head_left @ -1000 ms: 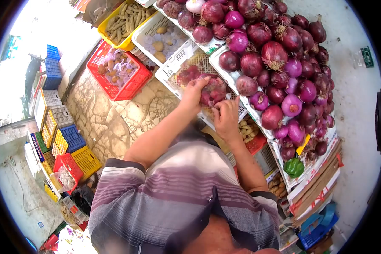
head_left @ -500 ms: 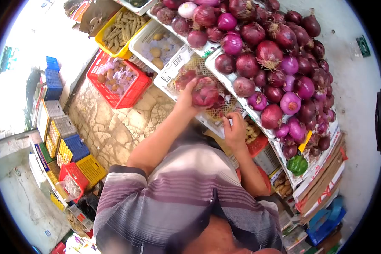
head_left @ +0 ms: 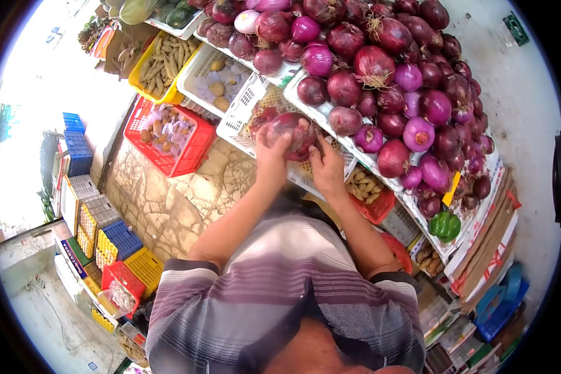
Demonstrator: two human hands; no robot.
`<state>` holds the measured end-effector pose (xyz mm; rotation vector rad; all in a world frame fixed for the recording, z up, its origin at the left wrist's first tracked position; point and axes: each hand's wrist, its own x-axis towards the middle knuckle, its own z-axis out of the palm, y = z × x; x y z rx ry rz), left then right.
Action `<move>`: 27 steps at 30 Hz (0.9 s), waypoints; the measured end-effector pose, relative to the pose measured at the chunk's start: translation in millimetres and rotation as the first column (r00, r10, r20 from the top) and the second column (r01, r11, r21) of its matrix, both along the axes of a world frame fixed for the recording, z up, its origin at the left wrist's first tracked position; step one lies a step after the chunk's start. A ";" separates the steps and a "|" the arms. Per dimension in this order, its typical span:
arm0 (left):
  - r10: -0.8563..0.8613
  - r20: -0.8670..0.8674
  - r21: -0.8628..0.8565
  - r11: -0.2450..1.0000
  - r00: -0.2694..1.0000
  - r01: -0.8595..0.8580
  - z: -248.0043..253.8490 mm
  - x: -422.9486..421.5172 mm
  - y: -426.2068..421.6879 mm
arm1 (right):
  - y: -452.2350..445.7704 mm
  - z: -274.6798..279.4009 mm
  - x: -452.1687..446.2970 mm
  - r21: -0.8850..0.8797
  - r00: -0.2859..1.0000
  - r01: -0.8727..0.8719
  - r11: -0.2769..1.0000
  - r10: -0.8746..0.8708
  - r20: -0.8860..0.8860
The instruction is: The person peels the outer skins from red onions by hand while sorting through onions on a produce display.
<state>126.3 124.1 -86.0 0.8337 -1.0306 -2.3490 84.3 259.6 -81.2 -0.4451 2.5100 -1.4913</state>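
A large red onion (head_left: 291, 129) with loose, flaking skin is held above a white basket (head_left: 235, 115). My left hand (head_left: 273, 153) is closed around its left and near side. On the other side, the fingers of my right hand (head_left: 326, 161) press against the onion, thumb and fingertips bent at its dry skin. Below, the basket holds some dark red onion or skins, partly hidden by my hands. Just beyond lies a big heap of red onions (head_left: 393, 100) on a white sloping display.
To the left stand a white basket of potatoes (head_left: 217, 88), a yellow crate of long roots (head_left: 168, 65) and a red crate (head_left: 196, 146) on the stone floor. A green pepper (head_left: 444, 225) sits at the heap's lower right end. Ginger-like roots (head_left: 369, 186) lie in a red basket.
My right hand has moved up and left from below the onion and now touches it. My left hand still holds the onion. The whole view has shifted slightly.
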 end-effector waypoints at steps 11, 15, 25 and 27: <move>-0.052 -0.007 -0.096 0.994 0.999 0.051 -4.8 2.8 6.3 | 10.6 -16.8 0.2 -0.027 0.999 0.033 0.999 -0.033 -0.011; -0.042 0.004 -0.119 0.992 0.999 0.042 -4.2 2.0 9.5 | 3.3 -9.3 3.3 -0.084 0.995 0.096 0.992 -0.093 0.039; -0.041 0.049 -0.298 0.953 0.998 0.054 -12.6 4.7 14.8 | 3.8 -35.1 0.6 -0.010 0.987 0.137 0.991 -0.136 0.084; -0.056 0.084 -0.331 0.940 0.995 0.081 -15.3 8.1 10.9 | 3.2 -42.0 0.6 -0.016 0.982 0.141 0.990 -0.138 0.126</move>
